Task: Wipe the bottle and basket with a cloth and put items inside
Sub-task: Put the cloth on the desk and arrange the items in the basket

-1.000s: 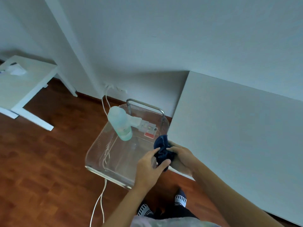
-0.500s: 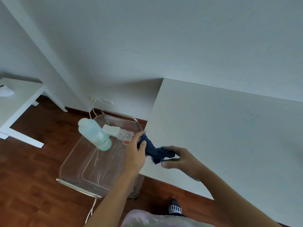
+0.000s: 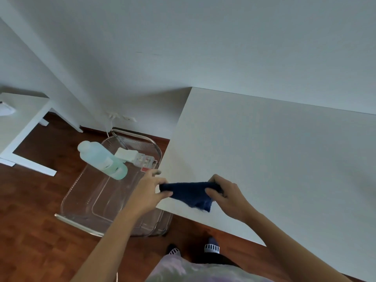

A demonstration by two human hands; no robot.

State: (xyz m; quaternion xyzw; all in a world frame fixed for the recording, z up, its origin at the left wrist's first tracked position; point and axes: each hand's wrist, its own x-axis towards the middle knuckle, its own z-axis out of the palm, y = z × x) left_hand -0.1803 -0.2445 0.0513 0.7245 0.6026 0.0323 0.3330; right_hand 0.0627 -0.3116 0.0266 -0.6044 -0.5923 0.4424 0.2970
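A dark blue cloth (image 3: 190, 193) is stretched between my two hands above the near left corner of the white table (image 3: 274, 155). My left hand (image 3: 149, 190) pinches its left end and my right hand (image 3: 224, 193) pinches its right end. To the left stands a clear plastic basket (image 3: 85, 202) with a metal rim and handle. A pale green translucent bottle (image 3: 101, 159) stands on it, beside a small white box and a blister pack (image 3: 135, 156).
Dark wooden floor (image 3: 30, 210) lies below the basket. A second white table (image 3: 18, 123) stands at far left. A wall socket (image 3: 122, 117) with a white cable sits behind the basket. My feet in socks (image 3: 211, 247) show under the table edge.
My hands moved from over the basket to the table's corner and pulled apart, stretching the bunched cloth out flat. The view shifted to the right.
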